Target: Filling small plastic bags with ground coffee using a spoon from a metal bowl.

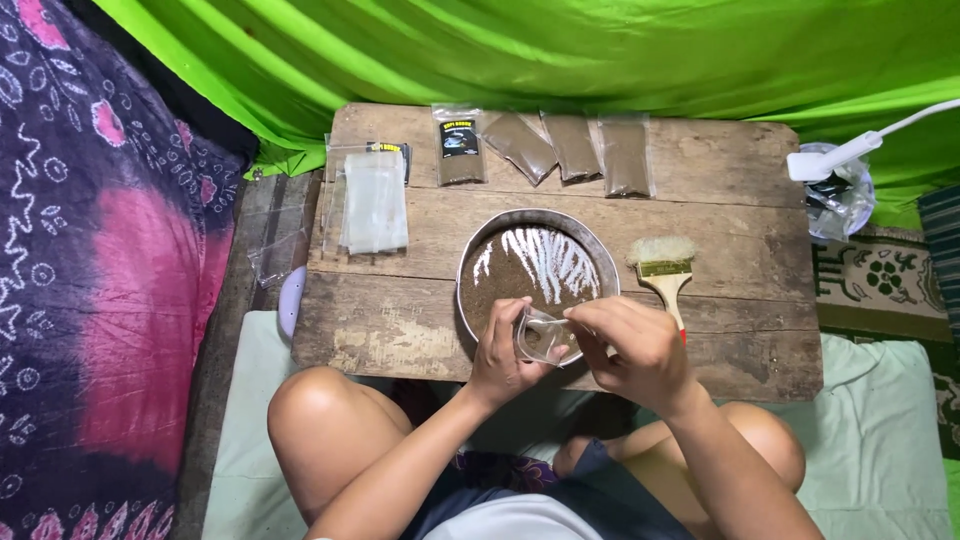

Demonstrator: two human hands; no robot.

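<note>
Clear plastic bags [373, 200] lie at the left of the wooden board [400, 330]; at centre, the left hand [503, 352] and right hand [630, 350] pinch one small empty pouch [545, 335] open over the metal pan [470, 262] of brown powder [500, 285]; spread the mouth wide above the pan; brush [664, 272] at right

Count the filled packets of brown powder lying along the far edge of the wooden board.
4, in a row: a labelled packet at the left end, then three plain packets to its right. None looks hidden.
</note>
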